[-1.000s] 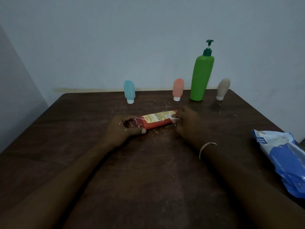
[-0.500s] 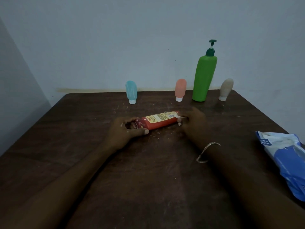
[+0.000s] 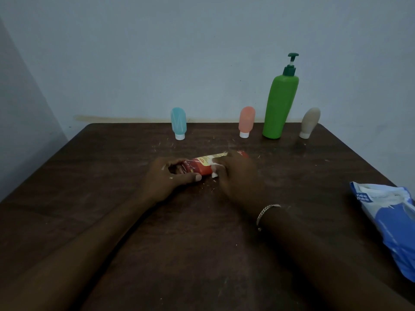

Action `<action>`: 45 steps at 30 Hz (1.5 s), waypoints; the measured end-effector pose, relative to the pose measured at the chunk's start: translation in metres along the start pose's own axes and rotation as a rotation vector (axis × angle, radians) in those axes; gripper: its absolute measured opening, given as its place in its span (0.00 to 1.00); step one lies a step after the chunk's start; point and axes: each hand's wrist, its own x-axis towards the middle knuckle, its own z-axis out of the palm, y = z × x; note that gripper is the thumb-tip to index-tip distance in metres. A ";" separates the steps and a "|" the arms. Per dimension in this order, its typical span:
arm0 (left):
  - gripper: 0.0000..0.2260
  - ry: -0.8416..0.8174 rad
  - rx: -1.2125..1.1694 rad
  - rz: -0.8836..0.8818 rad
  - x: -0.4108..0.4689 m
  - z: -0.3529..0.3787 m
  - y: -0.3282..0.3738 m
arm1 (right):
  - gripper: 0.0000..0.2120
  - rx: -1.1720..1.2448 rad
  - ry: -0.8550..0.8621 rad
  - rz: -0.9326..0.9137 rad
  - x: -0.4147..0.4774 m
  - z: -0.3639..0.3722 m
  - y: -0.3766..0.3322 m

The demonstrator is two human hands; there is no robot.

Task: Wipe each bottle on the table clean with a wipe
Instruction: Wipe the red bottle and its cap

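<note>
A red bottle [image 3: 202, 163] with a yellow label lies on its side in the middle of the dark wooden table [image 3: 89, 176]. My left hand [image 3: 167, 177] grips its left end. Over the bottle's middle lies my right hand [image 3: 235, 173], pressing a small white wipe [image 3: 214, 169] against it; only a scrap of the wipe shows. At the table's far edge stand a blue bottle [image 3: 178, 122], a pink bottle [image 3: 246, 120], a tall green pump bottle [image 3: 280, 102] and a beige bottle [image 3: 310, 122].
A blue and white pack of wipes [image 3: 388, 216] lies at the table's right edge. Small white crumbs are scattered around the red bottle. A wall rises right behind the far edge of the table.
My right hand has slid left along the red bottle, from its right end to its middle, with the wipe. My left hand still holds the left end.
</note>
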 end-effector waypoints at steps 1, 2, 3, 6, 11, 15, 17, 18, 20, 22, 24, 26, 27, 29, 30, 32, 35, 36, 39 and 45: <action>0.25 -0.001 0.000 -0.002 0.000 0.000 0.000 | 0.16 -0.004 -0.041 -0.047 -0.002 0.002 -0.009; 0.22 0.001 -0.002 -0.004 0.000 0.000 -0.002 | 0.17 -0.007 -0.080 -0.087 -0.004 0.004 -0.017; 0.18 0.006 -0.005 -0.007 0.000 -0.001 -0.003 | 0.18 -0.003 -0.114 -0.115 -0.006 0.005 -0.021; 0.18 0.008 -0.015 -0.006 0.001 -0.001 -0.005 | 0.18 0.012 -0.143 -0.154 -0.006 0.001 -0.014; 0.30 -0.006 0.006 0.016 0.002 0.001 -0.007 | 0.17 -0.027 -0.117 -0.046 0.004 -0.004 -0.009; 0.29 0.013 0.032 0.046 -0.001 0.002 -0.009 | 0.18 -0.061 -0.186 -0.146 -0.002 0.004 -0.030; 0.27 0.018 0.023 0.066 -0.002 0.001 -0.008 | 0.17 -0.037 -0.158 -0.168 -0.007 0.000 -0.025; 0.27 0.013 0.018 0.076 -0.002 0.000 -0.008 | 0.17 -0.027 -0.132 -0.163 -0.007 -0.002 -0.019; 0.29 -0.010 0.037 0.092 0.000 0.001 -0.009 | 0.17 -0.022 -0.089 -0.120 -0.002 -0.006 -0.011; 0.31 -0.011 0.064 0.108 0.001 0.002 -0.010 | 0.18 -0.028 -0.100 -0.116 0.004 -0.004 -0.016; 0.31 -0.001 0.070 0.123 0.001 0.002 -0.012 | 0.20 -0.040 -0.143 -0.179 0.004 0.001 -0.025; 0.30 0.004 0.063 0.127 0.000 0.001 -0.014 | 0.20 -0.047 -0.195 -0.220 -0.004 0.001 -0.026; 0.30 0.003 0.057 0.123 0.000 0.001 -0.013 | 0.20 -0.043 -0.204 -0.225 -0.008 -0.001 -0.022; 0.31 -0.004 0.053 0.117 0.002 0.002 -0.014 | 0.17 -0.019 -0.160 -0.209 -0.009 -0.006 -0.011; 0.32 -0.007 0.057 0.119 0.003 0.003 -0.014 | 0.16 -0.009 -0.130 -0.189 -0.005 -0.007 -0.007; 0.32 -0.008 0.059 0.120 0.003 0.004 -0.013 | 0.16 -0.011 -0.114 -0.160 0.002 -0.005 -0.011; 0.30 -0.012 0.042 0.138 0.002 0.002 -0.014 | 0.18 -0.012 -0.125 -0.217 0.001 0.003 -0.025; 0.30 -0.013 0.038 0.143 0.002 0.001 -0.015 | 0.18 -0.019 -0.147 -0.230 -0.003 0.004 -0.025; 0.31 -0.014 0.020 0.129 0.003 0.001 -0.016 | 0.17 -0.018 -0.137 -0.238 -0.010 -0.003 -0.009; 0.32 -0.022 0.027 0.152 0.004 0.003 -0.017 | 0.16 0.005 -0.076 -0.199 0.004 0.001 -0.014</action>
